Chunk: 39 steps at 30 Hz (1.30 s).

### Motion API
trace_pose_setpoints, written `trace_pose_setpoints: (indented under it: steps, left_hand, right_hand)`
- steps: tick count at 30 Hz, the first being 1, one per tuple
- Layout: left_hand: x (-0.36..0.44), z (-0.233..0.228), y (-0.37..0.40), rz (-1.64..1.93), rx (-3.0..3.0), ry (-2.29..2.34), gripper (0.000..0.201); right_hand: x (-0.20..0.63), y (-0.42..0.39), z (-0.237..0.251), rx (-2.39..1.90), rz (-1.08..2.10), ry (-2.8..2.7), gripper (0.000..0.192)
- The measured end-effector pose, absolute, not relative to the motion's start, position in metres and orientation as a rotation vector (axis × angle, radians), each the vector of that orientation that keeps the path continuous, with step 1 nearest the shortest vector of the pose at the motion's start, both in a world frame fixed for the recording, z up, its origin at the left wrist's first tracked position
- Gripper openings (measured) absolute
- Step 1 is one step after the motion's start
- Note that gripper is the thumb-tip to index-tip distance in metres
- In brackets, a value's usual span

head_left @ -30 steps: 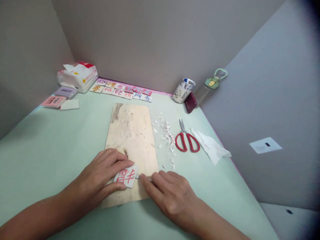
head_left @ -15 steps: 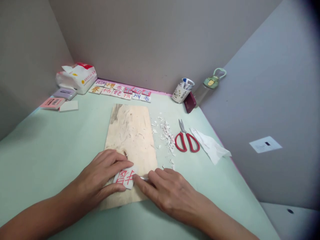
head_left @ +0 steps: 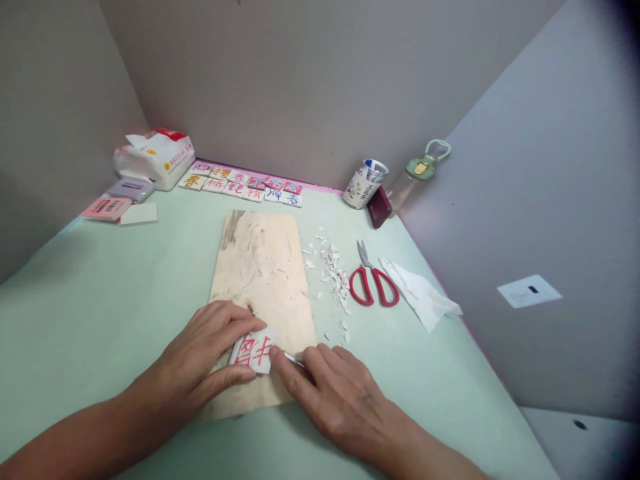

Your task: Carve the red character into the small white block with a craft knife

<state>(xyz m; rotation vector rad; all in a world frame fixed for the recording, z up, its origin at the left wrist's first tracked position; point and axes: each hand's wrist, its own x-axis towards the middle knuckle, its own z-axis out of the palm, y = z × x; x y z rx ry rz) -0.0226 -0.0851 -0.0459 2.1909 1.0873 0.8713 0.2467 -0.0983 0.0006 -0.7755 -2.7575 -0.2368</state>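
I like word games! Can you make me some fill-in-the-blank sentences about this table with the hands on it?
1. The left hand presses a small white tile with ____ writing onto the wooden board.
2. The scissors beside the white scraps have ____ handles.
3. The right hand holds a thin ____ tool against the tile's edge.
4. The water bottle has a ____ lid.

Missing words: red; red; metal; green

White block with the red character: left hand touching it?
Touching. The head view shows the left hand with fingers laid over the white block with the red character, pinning it to the pale wooden board.
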Motion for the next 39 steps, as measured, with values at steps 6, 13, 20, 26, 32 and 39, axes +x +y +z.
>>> trace_pose_setpoints:
  steps: [6, 13, 20, 26, 32, 39]
  left_hand:
    - [-0.027, -0.042, -0.089, 0.831, 2.082, 1.132, 0.032]
    - [-0.028, -0.030, -0.094, 0.775, 1.910, 1.182, 0.033]
    - [-0.034, -0.027, -0.095, 0.779, 1.857, 1.139, 0.037]
    - [-0.036, -0.026, -0.095, 0.758, 1.797, 1.102, 0.038]
    - [-0.040, -0.020, -0.090, 0.694, 1.758, 1.036, 0.037]
    - [-0.044, -0.026, -0.086, 0.683, 1.823, 1.005, 0.042]
  right_hand:
    - [0.245, -0.102, -0.005, -0.769, -0.265, -2.689, 0.042]
    - [0.242, -0.102, -0.004, -0.759, -0.312, -2.630, 0.040]
    - [0.239, -0.099, 0.007, -0.717, -0.376, -2.628, 0.038]
    - [0.240, -0.096, 0.009, -0.628, -0.374, -2.600, 0.036]
    - [0.246, -0.090, 0.008, -0.529, -0.326, -2.634, 0.039]
    - [0.251, -0.088, 0.010, -0.474, -0.314, -2.701, 0.036]
